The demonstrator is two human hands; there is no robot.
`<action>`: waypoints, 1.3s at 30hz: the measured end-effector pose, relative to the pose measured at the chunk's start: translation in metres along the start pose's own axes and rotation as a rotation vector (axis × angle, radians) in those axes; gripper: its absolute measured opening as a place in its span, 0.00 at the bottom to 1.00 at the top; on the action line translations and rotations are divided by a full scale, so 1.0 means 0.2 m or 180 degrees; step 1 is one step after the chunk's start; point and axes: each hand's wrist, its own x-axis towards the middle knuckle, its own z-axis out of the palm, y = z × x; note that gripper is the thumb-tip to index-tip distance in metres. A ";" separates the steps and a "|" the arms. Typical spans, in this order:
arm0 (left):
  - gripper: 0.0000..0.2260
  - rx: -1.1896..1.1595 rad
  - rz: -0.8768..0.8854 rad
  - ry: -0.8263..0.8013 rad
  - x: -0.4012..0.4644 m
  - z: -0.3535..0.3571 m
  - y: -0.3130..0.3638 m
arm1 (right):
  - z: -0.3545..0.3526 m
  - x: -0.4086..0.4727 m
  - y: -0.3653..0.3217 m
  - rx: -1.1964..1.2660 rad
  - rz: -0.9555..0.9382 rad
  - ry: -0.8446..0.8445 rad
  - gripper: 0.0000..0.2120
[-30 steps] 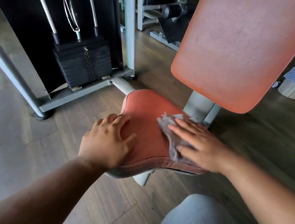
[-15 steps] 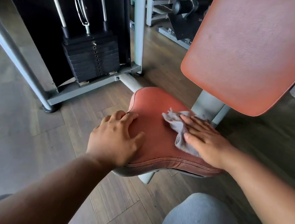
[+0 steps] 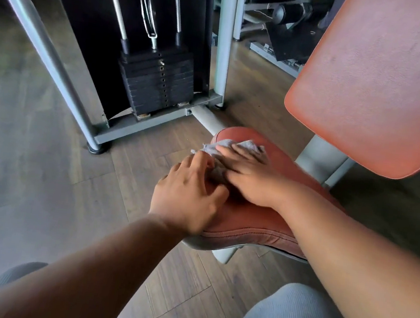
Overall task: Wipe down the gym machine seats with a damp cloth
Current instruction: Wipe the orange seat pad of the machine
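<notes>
The floor (image 3: 45, 166) is dark wood-look planking, laid in long boards with visible grain and seams, and soft light falls across it from the upper right. A grey steel machine frame (image 3: 155, 122) stands on it at the upper left, with a slanted tube (image 3: 41, 43) ending in a black foot, an upright post (image 3: 223, 42), and a black weight stack (image 3: 157, 85) on chrome guide rods (image 3: 115, 1) against a black panel. Beyond the post, at the top, stands another grey-framed machine with a black roller pad (image 3: 289, 12) and a dark angled plate (image 3: 287, 43).
</notes>
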 end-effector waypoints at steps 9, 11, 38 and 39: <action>0.11 -0.0940 -0.0167 0.0056 -0.02 0.00 -0.04 | 0.13 -0.36 -0.08 0.1096 -0.0441 0.0818 0.27; 0.10 -0.1064 -0.0248 -0.0017 0.00 0.00 -0.04 | 0.12 -0.31 -0.10 0.0935 0.0289 0.0992 0.31; 0.05 -0.0479 -0.0909 -0.1018 -0.35 -1.79 0.08 | -1.21 -0.75 -1.22 0.0827 -0.0298 0.0367 0.16; 0.06 -0.0447 -0.0871 -0.1002 -0.38 -1.91 0.09 | -1.29 -0.79 -1.31 0.0904 -0.0325 0.0443 0.17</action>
